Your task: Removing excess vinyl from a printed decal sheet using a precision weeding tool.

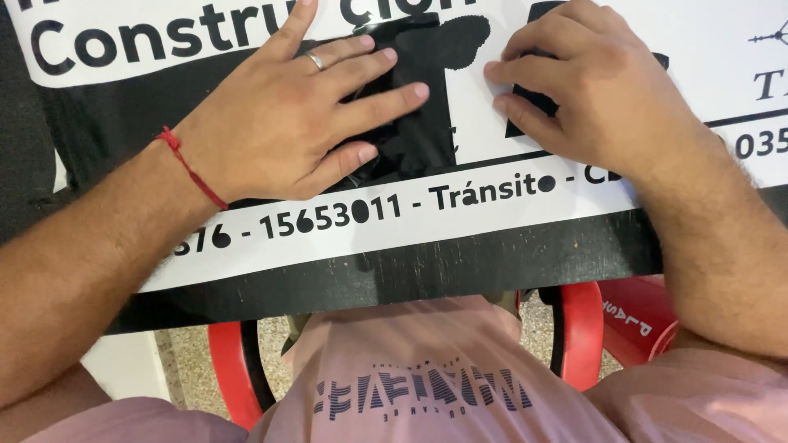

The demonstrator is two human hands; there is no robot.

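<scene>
Black vinyl film (419,98) lies pressed on the white sign board (525,74), near the middle of the board and a little back from its near edge, between my two hands. I judge it thin, light and limp, glossy enough to crease or stick to itself, so I would take it by a loose edge or corner rather than from the middle; the wrinkled lower part just beside my left little finger looks like the place where it lifts. It is shiny and dark, with a rounded lobe at its upper right and a straight side toward the right hand.

My left hand (279,123) rests flat on the film, fingers spread and pressing down, a ring on one finger and a red string bracelet (190,171) at the wrist. My right hand (587,90) sits just beside it, fingers curled with the tips pressed to the board at the edge of another black patch; I cannot tell if they pinch anything. Red plastic chairs (632,320) show below the board's dark near edge.
</scene>
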